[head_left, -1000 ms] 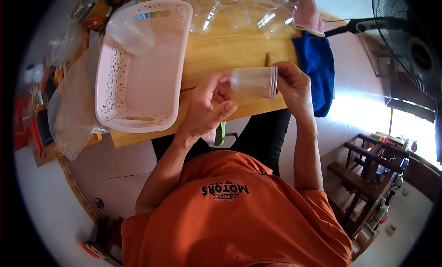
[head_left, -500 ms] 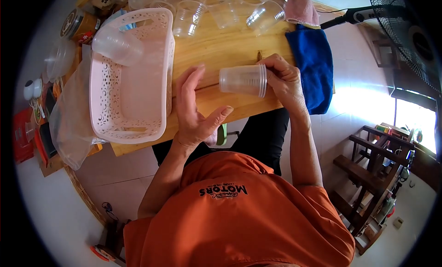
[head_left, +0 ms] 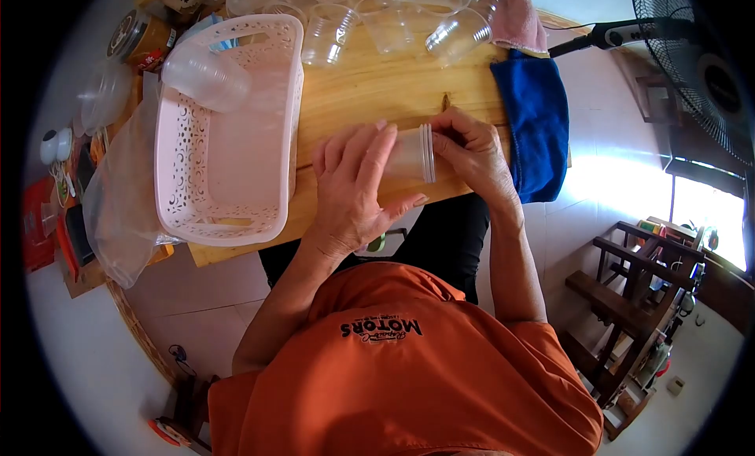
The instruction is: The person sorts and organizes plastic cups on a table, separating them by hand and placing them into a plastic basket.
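Observation:
A short nested stack of clear plastic cups (head_left: 410,156) lies sideways over the front of the wooden table, rims facing right. My right hand (head_left: 475,152) pinches the stack at the rims with thumb and fingers. At the other end, my left hand (head_left: 354,181) is cupped around the bases, fingers in front of them and thumb spread apart below. Those fingers hide the bottoms of the cups. To the left stands a pale pink plastic basket (head_left: 292,141), with another stack of clear cups (head_left: 206,79) leaning inside its far left corner.
Several loose clear cups (head_left: 329,33) stand and lie along the table's (head_left: 354,86) far side. A blue cloth (head_left: 539,126) hangs over the right edge, near a pink cloth (head_left: 519,20) and a fan (head_left: 692,71). A clear plastic bag (head_left: 122,212) lies left of the basket.
My left hand has moved right, from beside the cups to around their bases. The stack and my right hand have shifted slightly left and down.

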`<action>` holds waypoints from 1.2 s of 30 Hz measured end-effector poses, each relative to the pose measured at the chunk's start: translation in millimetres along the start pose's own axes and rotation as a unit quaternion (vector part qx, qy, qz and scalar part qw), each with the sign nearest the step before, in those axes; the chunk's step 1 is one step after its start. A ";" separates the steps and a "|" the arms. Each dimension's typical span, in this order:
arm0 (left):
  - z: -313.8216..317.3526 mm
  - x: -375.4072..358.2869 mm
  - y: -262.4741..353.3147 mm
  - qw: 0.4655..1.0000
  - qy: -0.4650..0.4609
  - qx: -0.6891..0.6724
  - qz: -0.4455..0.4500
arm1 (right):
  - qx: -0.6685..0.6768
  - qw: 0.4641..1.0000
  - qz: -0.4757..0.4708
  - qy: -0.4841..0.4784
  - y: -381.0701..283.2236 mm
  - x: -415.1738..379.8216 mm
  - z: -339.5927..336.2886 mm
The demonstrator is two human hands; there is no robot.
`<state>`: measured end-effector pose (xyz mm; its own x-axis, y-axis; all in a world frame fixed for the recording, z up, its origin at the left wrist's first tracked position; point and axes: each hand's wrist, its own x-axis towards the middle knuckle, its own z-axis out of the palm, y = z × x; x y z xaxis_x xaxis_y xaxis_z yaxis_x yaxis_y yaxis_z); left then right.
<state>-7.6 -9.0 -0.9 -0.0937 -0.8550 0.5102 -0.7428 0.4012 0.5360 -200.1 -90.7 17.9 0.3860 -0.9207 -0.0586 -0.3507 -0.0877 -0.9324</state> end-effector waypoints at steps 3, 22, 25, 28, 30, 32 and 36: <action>-3.9 4.2 9.4 0.999 -0.036 0.022 0.001 | -0.011 0.999 -0.024 -0.017 2.0 0.7 -0.8; -14.3 15.1 15.1 0.973 -0.152 -0.127 -0.121 | 0.041 0.998 0.010 -0.049 1.0 2.2 -10.8; -13.6 14.4 12.8 0.970 -0.151 -0.149 -0.121 | 0.034 0.998 0.009 -0.050 4.0 3.5 -11.7; -12.7 14.2 9.0 0.969 -0.128 -0.176 -0.116 | 0.131 0.990 0.041 -0.002 4.7 0.9 -12.7; -16.2 13.8 7.0 0.946 -0.124 -0.250 -0.166 | 0.151 0.987 0.053 0.027 6.1 1.3 -13.0; -18.0 11.7 4.6 0.915 -0.119 -0.322 -0.212 | 0.184 0.978 0.071 0.065 7.9 2.5 -13.4; -14.7 -0.2 -4.7 0.879 -0.070 -0.398 -0.253 | 0.241 0.965 0.039 0.097 -14.4 5.8 -19.9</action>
<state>5.6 -5.9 6.3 -0.0074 -0.9999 0.0128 -0.0194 0.0130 0.9997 -209.8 -102.3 38.0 0.1904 -0.9754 -0.1111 0.0839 0.1290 -0.9881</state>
